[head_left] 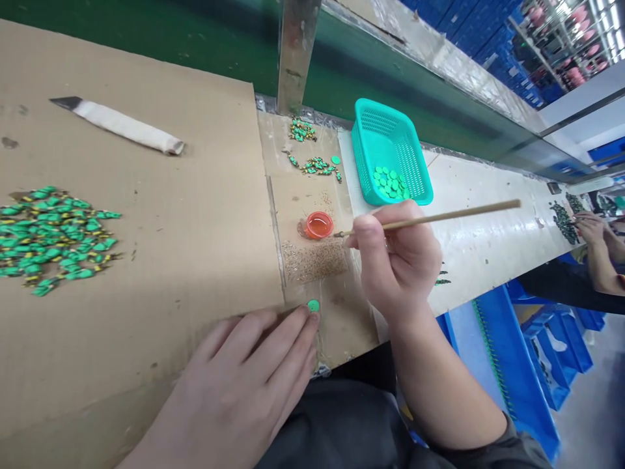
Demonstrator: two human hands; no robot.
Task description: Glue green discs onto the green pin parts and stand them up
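Observation:
My right hand (pixel 398 260) is closed around a thin wooden-handled brush (pixel 454 213), its tip pointing left beside a small red cup (pixel 319 225) of orange-red liquid. Below the cup is a patch of tiny brownish bits (pixel 315 262) on the cardboard. My left hand (pixel 258 371) rests on the board, fingers close together and stretched forward, with the fingertips holding the edge of a flat green disc (pixel 313 305). Its thumb is hidden. Small green, yellow and dark pieces (pixel 319 166) lie beyond the cup, near another green disc (pixel 335 159).
A turquoise basket (pixel 364 156) holds several green discs. At left lie a heap of green-and-yellow pieces (pixel 53 234) and a white-wrapped blade (pixel 122 127). A metal post (pixel 293 65) stands behind. Blue trays (pixel 512 365) sit lower right; another person's hands (pixel 590 228) work farther along.

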